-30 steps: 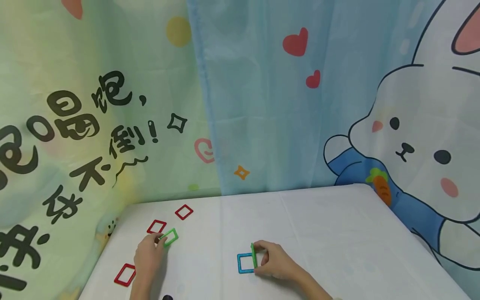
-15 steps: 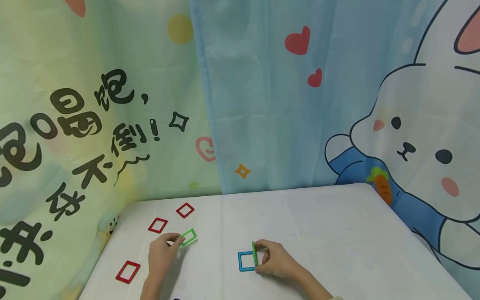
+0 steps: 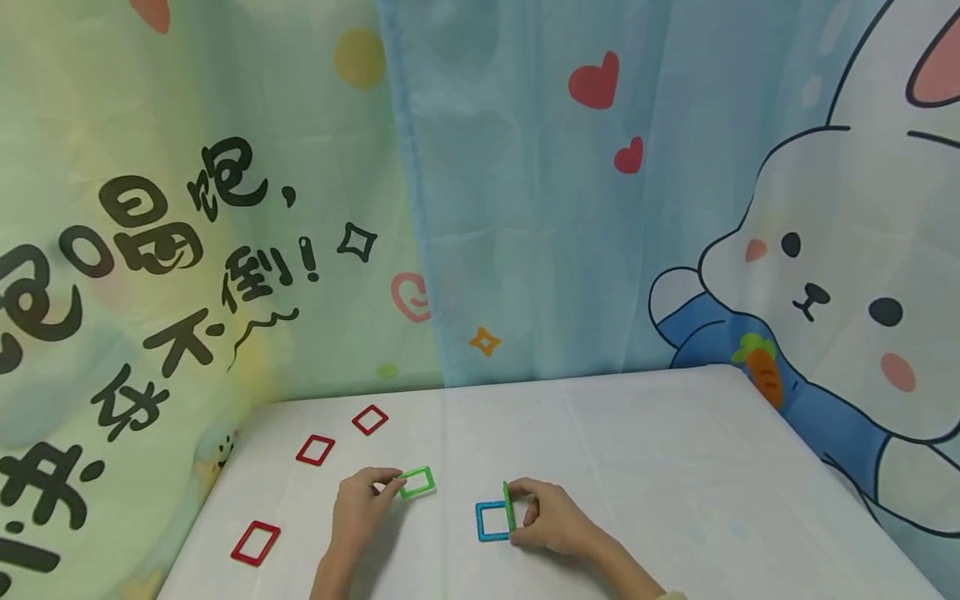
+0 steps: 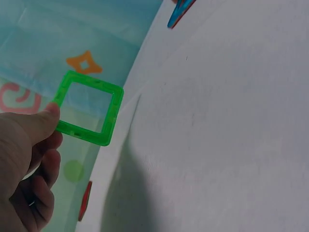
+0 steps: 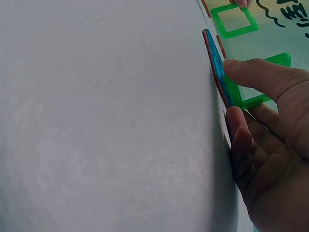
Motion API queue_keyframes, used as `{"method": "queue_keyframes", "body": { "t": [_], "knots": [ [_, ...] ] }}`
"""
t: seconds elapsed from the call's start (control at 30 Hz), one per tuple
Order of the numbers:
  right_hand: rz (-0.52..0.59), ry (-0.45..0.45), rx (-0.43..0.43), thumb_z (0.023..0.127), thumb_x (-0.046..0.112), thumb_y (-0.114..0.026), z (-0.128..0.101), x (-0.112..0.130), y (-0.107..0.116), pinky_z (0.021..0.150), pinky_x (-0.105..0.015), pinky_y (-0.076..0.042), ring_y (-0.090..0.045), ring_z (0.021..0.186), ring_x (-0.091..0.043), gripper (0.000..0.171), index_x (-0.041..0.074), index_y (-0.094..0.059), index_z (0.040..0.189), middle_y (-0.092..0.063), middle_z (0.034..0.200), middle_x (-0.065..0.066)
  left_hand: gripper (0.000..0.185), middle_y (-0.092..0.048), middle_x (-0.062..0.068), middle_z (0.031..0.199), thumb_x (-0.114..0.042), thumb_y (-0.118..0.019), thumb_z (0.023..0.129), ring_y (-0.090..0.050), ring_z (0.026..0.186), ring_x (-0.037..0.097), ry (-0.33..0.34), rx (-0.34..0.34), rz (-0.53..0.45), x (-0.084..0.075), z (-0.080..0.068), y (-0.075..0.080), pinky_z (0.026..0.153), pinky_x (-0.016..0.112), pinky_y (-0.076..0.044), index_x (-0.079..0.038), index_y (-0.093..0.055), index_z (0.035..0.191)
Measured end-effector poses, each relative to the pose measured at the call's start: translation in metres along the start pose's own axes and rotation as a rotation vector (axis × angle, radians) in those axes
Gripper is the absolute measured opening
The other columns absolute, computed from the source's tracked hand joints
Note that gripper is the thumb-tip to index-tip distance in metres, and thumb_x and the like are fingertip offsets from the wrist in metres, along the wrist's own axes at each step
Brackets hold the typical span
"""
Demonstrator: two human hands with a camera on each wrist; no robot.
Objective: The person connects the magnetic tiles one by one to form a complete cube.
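Note:
My left hand (image 3: pixel 367 508) pinches a green square frame (image 3: pixel 417 482) by its left edge and holds it just above the white table (image 3: pixel 637 467); the left wrist view shows thumb and fingers on that frame (image 4: pixel 88 108). My right hand (image 3: pixel 551 521) holds a second green square frame (image 3: pixel 509 507) upright on edge against the right side of a blue square frame (image 3: pixel 492 522) lying flat. In the right wrist view the upright green frame (image 5: pixel 256 77) stands beside the blue frame (image 5: pixel 216 65), with the other green frame (image 5: pixel 235 20) farther off.
Three red square frames lie on the left part of the table: one (image 3: pixel 370 420) near the back, one (image 3: pixel 315 450) just in front of it, one (image 3: pixel 255 543) near the front left. Printed curtains hang close behind and to both sides.
My left hand has carried the green frame to the right, away from the red frames and toward the blue one. My right hand and its upright green frame have stayed put.

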State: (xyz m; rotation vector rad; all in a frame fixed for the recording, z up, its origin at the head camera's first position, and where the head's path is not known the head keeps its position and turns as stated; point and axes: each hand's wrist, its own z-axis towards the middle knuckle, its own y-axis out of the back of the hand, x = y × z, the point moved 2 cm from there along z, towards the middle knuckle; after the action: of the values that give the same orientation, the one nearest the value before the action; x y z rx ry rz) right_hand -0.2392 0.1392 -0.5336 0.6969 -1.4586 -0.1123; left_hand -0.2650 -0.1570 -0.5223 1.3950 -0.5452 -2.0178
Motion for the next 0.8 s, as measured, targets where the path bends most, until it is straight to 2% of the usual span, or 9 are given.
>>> {"method": "queue_keyframes", "body": {
  "t": [0.17, 0.33, 0.8],
  "knots": [
    [-0.001, 0.001, -0.003, 0.069, 0.006, -0.085, -0.001, 0.001, 0.000, 0.057, -0.025, -0.043, -0.053, 0.067, -0.017, 0.064, -0.004, -0.057, 0.126, -0.061, 0.098, -0.003, 0.009, -0.068, -0.006, 0.078, -0.016, -0.079, 0.081, -0.049, 0.056, 0.001, -0.048, 0.038, -0.027, -0.010, 0.000, -0.009, 0.051, 0.022, -0.043, -0.011, -0.078, 0.089],
    [-0.015, 0.004, -0.011, 0.069, 0.007, -0.085, 0.001, -0.001, -0.001, 0.058, -0.025, -0.044, -0.054, 0.068, -0.016, 0.064, -0.003, -0.057, 0.126, -0.062, 0.105, -0.005, 0.009, -0.068, -0.007, 0.077, -0.017, -0.079, 0.082, -0.049, 0.055, 0.001, -0.089, 0.062, -0.042, -0.021, 0.003, -0.018, 0.050, 0.021, -0.042, -0.011, -0.078, 0.088],
    [-0.023, 0.000, -0.002, 0.069, 0.007, -0.085, 0.001, -0.002, 0.000, 0.058, -0.025, -0.043, -0.053, 0.068, -0.017, 0.063, -0.002, -0.058, 0.126, -0.062, 0.109, -0.007, 0.011, -0.068, -0.008, 0.076, -0.020, -0.077, 0.084, -0.049, 0.058, 0.000, -0.140, 0.150, -0.057, -0.048, 0.003, -0.042, 0.050, 0.021, -0.042, -0.011, -0.078, 0.090]
  ]
}}
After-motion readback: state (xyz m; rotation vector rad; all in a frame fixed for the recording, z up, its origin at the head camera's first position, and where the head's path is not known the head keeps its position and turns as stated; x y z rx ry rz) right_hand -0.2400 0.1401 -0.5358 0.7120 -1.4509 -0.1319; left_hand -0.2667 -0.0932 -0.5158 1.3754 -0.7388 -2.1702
